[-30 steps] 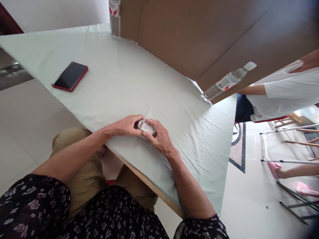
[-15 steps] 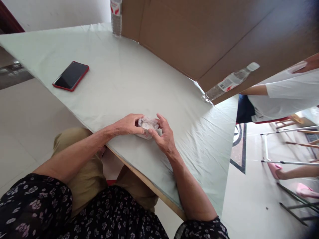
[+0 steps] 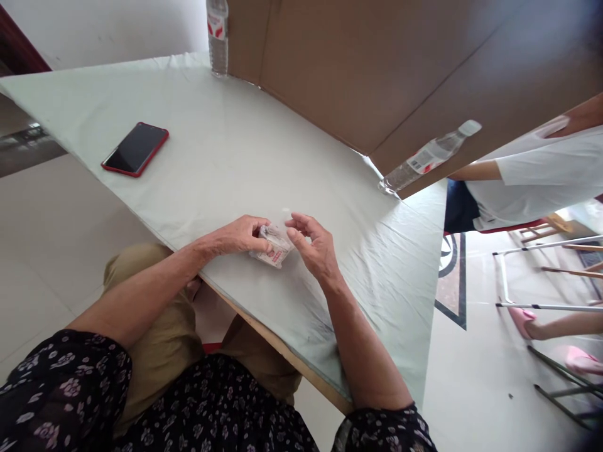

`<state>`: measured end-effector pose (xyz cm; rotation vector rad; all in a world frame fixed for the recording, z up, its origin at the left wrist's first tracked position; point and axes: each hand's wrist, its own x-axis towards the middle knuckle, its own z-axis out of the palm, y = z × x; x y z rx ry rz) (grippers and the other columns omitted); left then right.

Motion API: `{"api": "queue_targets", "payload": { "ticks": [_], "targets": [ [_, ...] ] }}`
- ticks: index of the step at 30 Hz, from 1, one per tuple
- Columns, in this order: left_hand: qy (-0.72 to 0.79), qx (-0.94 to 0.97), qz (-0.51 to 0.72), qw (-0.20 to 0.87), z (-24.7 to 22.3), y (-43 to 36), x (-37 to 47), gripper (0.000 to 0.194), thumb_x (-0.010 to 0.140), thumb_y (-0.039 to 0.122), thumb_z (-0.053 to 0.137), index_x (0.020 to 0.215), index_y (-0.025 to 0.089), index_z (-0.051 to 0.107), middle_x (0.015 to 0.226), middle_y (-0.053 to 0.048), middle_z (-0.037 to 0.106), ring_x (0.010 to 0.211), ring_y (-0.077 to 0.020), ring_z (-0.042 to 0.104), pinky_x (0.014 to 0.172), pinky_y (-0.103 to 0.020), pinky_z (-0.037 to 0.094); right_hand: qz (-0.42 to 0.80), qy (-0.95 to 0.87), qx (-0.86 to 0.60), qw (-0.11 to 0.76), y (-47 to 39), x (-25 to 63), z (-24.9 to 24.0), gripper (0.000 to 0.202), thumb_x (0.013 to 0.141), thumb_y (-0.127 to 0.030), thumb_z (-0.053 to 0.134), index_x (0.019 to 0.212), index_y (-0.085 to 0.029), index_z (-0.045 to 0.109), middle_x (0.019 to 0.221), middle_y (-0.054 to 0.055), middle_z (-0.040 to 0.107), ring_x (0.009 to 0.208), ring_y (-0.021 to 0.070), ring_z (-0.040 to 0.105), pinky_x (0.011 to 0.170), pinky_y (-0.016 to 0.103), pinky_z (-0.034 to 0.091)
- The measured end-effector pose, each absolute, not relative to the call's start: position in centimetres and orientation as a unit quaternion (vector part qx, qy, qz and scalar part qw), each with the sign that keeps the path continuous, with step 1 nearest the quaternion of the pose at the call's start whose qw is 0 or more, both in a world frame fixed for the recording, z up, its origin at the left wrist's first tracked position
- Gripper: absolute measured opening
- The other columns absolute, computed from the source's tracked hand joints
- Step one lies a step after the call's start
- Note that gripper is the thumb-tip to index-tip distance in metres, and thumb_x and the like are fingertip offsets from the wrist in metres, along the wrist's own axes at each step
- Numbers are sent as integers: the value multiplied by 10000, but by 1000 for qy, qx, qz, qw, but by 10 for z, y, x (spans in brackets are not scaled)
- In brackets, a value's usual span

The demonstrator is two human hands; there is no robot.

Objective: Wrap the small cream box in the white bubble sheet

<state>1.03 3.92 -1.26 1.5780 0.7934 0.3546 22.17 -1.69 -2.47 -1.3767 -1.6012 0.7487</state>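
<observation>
Pale green cloth [image 3: 226,150] spreads beneath our hands, and near its closer edge we have a small wrapped packet [image 3: 279,255]. Our left hand [image 3: 238,235] grips it between thumb and fingers. Our right hand [image 3: 315,248] is just beside it, thumb and fingers parted; we cannot tell whether they touch the clear wrapping [image 3: 272,233].

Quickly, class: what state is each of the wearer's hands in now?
Left hand: closed on a small plastic-wrapped packet.
Right hand: open beside the packet; whether it touches the packet cannot be told.
</observation>
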Motion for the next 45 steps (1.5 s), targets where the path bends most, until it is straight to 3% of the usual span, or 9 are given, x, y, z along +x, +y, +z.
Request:
{"api": "queue_targets", "payload": {
  "ticks": [4, 10, 14, 17, 19, 24, 28, 38, 45],
  "targets": [
    [347, 705, 147, 601, -11, 39, 10, 318, 747, 350, 674, 1013, 175, 675, 848, 1, 662, 729, -156, 581, 636, -260, 398, 342, -619, -551, 444, -3, 217, -22, 323, 859, -472, 691, 1060, -221, 725, 1001, 56, 780, 882, 194, 708, 827, 364, 566],
    [334, 715, 131, 600, -12, 44, 7, 369, 762, 394, 678, 1054, 168, 675, 886, -12, 673, 771, -168, 593, 655, -263, 405, 283, -622, -556, 472, -8, 210, -15, 180, 889, -379, 653, 803, -225, 690, 784, -5, 718, 763, 162, 645, 800, 334, 539],
    [330, 731, 121, 585, -10, 45, 5, 396, 776, 410, 665, 1088, 167, 676, 894, -18, 675, 773, -171, 593, 649, -265, 394, 265, -636, -549, 474, -12, 214, -12, 184, 884, -393, 654, 974, -238, 694, 983, 39, 759, 930, 202, 688, 882, 375, 534],
    [326, 742, 117, 574, -10, 46, 5, 376, 780, 407, 664, 1071, 170, 679, 877, -18, 665, 739, -163, 573, 627, -262, 381, 292, -657, -541, 436, -10, 217, -17, 525, 815, -472, 723, 1285, -264, 613, 1281, 96, 711, 1126, 255, 673, 930, 432, 529],
    [322, 750, 115, 566, -11, 46, 5, 348, 777, 404, 667, 1035, 171, 678, 837, -7, 643, 707, -152, 545, 612, -259, 367, 309, -666, -537, 415, -8, 216, -21, 658, 783, -502, 751, 1366, -264, 562, 1330, 114, 690, 1169, 273, 661, 941, 454, 525],
    [306, 766, 121, 552, -11, 45, 5, 333, 774, 377, 660, 1042, 180, 676, 864, -7, 655, 757, -159, 564, 663, -262, 394, 286, -676, -531, 423, -5, 210, -24, 322, 849, -428, 707, 1122, -258, 679, 1080, 51, 770, 1047, 228, 693, 966, 424, 508],
    [301, 770, 113, 550, -9, 43, 5, 373, 778, 368, 660, 1103, 186, 673, 937, -21, 694, 820, -176, 605, 689, -266, 409, 266, -655, -529, 469, -7, 211, -22, 260, 859, -364, 688, 1092, -251, 675, 918, 15, 755, 926, 199, 698, 923, 393, 522],
    [316, 761, 114, 554, -10, 45, 3, 401, 780, 410, 662, 1099, 168, 696, 884, -18, 687, 764, -167, 585, 658, -266, 394, 258, -624, -557, 483, -12, 211, -17, 74, 841, -304, 686, 849, -240, 723, 850, 4, 758, 852, 196, 691, 879, 374, 539],
    [330, 770, 141, 528, -12, 50, -1, 474, 807, 513, 650, 1111, 156, 717, 853, -18, 660, 757, -162, 549, 668, -263, 393, 182, -698, -529, 446, -20, 205, -13, 101, 905, -290, 670, 823, -258, 718, 852, 6, 755, 849, 202, 680, 868, 382, 513]
  ]
}}
